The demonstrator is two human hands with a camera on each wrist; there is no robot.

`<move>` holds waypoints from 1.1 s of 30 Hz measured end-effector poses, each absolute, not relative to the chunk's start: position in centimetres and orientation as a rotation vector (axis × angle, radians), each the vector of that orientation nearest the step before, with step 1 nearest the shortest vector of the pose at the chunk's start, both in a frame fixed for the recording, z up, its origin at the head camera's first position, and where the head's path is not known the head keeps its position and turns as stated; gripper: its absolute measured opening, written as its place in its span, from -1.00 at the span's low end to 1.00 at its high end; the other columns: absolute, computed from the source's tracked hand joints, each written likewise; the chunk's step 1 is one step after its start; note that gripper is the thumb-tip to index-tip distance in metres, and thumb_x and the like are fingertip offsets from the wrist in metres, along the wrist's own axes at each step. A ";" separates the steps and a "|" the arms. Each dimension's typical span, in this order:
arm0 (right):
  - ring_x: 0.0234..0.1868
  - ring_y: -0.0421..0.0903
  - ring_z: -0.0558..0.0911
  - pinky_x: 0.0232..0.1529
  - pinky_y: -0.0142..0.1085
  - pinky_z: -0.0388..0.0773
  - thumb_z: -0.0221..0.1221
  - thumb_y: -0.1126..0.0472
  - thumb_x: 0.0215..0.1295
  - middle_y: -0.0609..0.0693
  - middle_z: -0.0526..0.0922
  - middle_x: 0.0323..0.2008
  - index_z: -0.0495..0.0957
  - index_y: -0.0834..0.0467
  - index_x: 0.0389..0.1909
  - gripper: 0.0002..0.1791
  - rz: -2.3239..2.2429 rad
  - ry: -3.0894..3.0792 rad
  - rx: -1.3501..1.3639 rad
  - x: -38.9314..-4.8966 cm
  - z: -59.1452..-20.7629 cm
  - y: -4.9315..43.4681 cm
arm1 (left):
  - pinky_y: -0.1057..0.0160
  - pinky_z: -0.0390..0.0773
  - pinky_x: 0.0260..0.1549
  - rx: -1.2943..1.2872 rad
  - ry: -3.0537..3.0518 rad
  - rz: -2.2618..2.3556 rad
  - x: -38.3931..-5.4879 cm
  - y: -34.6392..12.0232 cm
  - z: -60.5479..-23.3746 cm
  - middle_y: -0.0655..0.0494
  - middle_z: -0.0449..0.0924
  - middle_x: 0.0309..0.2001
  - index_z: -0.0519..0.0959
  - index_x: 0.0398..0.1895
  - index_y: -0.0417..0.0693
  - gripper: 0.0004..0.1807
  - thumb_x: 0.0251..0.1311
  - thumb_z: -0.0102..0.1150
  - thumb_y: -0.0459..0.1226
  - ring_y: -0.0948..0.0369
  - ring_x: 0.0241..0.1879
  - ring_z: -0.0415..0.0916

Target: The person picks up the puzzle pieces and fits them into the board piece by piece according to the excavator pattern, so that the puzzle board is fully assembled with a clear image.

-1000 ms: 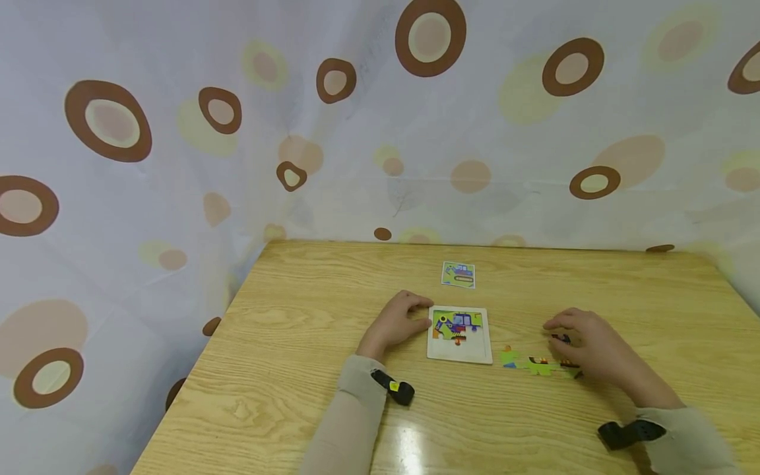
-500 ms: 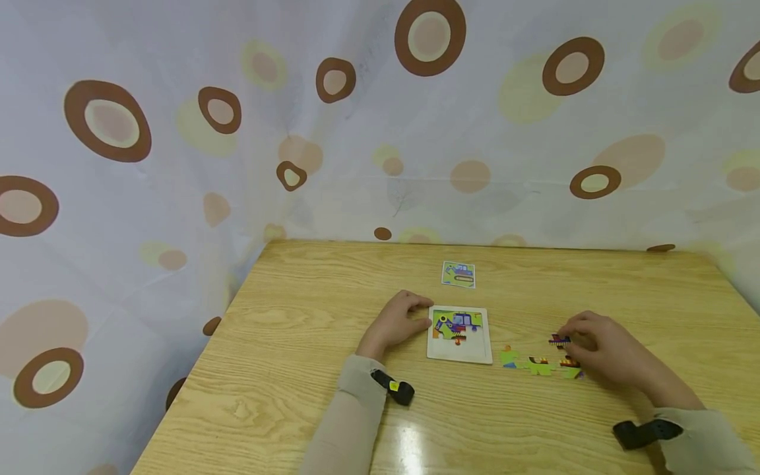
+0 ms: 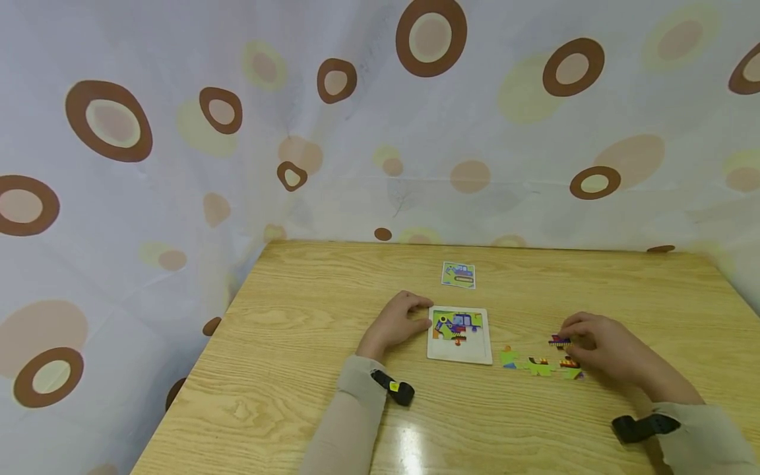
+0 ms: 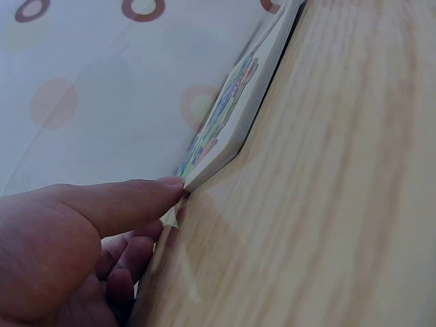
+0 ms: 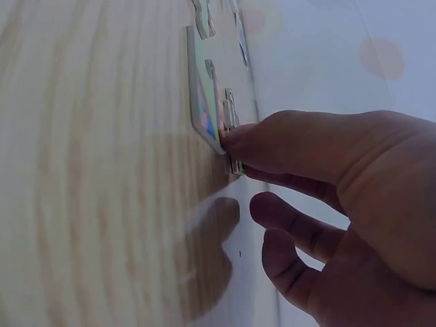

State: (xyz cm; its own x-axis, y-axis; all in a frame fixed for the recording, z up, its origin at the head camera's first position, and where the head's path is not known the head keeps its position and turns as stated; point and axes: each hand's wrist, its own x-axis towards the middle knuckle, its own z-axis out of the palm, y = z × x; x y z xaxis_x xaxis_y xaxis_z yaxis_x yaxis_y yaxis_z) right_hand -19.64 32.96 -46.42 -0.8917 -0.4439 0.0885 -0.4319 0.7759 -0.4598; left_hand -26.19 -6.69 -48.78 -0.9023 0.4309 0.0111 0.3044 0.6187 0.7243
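In the head view, a white puzzle tray (image 3: 460, 361) holds a partly filled picture of a purple-blue excavator; its lower part is bare. My left hand (image 3: 396, 323) rests at the tray's left side, thumb on the edge and forefinger near the upper corner. My right hand (image 3: 605, 346) pinches a dark purple puzzle piece (image 3: 558, 341) between thumb and forefinger, low at the table. Just below it lies a green piece with red and yellow (image 3: 571, 369). Another green piece (image 3: 540, 368) and one with a blue corner (image 3: 508, 358) lie further left.
A small picture card (image 3: 458, 274) of the excavator lies behind the tray. The wooden table (image 3: 297, 316) ends at a patterned curtain (image 3: 368, 132) at the back and left. Both wrists wear black straps with cameras.
My right hand has drawn back slightly to the right and uncovered more of the dark purple piece, which it now pinches. The left hand and tray have stayed put.
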 end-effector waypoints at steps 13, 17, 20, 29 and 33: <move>-0.31 -0.33 0.48 -0.39 -0.34 0.49 0.26 0.43 0.20 0.00 0.53 -0.08 0.70 0.21 -0.09 -0.75 -0.849 2.876 -0.769 -19.8 -46.7 33.0 | 0.22 0.43 0.07 0.612 2.670 1.152 -26.0 -6.8 -48.6 0.13 0.46 0.06 0.58 0.22 0.04 -0.59 0.31 0.28 -0.20 0.22 0.00 0.41; -0.32 -0.31 0.50 -0.37 -0.34 0.52 0.31 0.39 0.20 -0.03 0.55 -0.12 0.69 0.18 -0.11 -0.76 -0.888 2.887 -0.703 -19.6 -46.7 32.8 | 0.22 0.43 0.07 0.608 2.666 1.160 -26.0 -6.8 -48.6 0.14 0.46 0.06 0.58 0.22 0.06 -0.59 0.30 0.28 -0.20 0.23 0.00 0.41; -0.32 -0.27 0.50 -0.37 -0.33 0.51 0.34 0.30 0.21 -0.05 0.56 -0.14 0.69 0.13 -0.12 -0.79 -0.893 2.910 -0.664 -19.5 -46.5 32.7 | 0.22 0.43 0.06 0.607 2.662 1.163 -26.0 -6.8 -48.6 0.14 0.46 0.05 0.58 0.22 0.07 -0.59 0.30 0.28 -0.20 0.23 -0.01 0.41; -0.27 -0.22 0.54 -0.35 -0.32 0.52 0.37 0.29 0.19 -0.10 0.59 -0.14 0.69 0.07 -0.09 -0.75 -0.945 2.987 -0.766 -19.2 -45.7 31.2 | 0.24 0.43 0.05 0.627 2.674 1.141 -26.1 -6.8 -48.7 0.14 0.46 0.06 0.57 0.23 0.06 -0.58 0.31 0.27 -0.18 0.24 -0.01 0.40; -0.28 -0.24 0.50 -0.34 -0.31 0.51 0.37 0.30 0.18 -0.11 0.58 -0.16 0.70 0.09 -0.10 -0.75 -0.944 2.990 -0.836 -19.3 -45.4 30.0 | 0.24 0.43 0.05 0.632 2.673 1.147 -26.1 -6.7 -48.7 0.13 0.46 0.06 0.58 0.22 0.05 -0.59 0.31 0.28 -0.19 0.24 -0.01 0.41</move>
State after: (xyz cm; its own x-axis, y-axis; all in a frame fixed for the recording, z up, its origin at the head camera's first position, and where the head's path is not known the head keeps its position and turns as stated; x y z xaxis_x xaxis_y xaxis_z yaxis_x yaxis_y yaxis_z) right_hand -19.29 30.00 -45.45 -0.8623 -0.4435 0.2444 -0.5034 0.6986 -0.5084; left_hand -26.10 -6.71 -48.69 -0.8968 0.4422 0.0151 0.3155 0.6152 0.7225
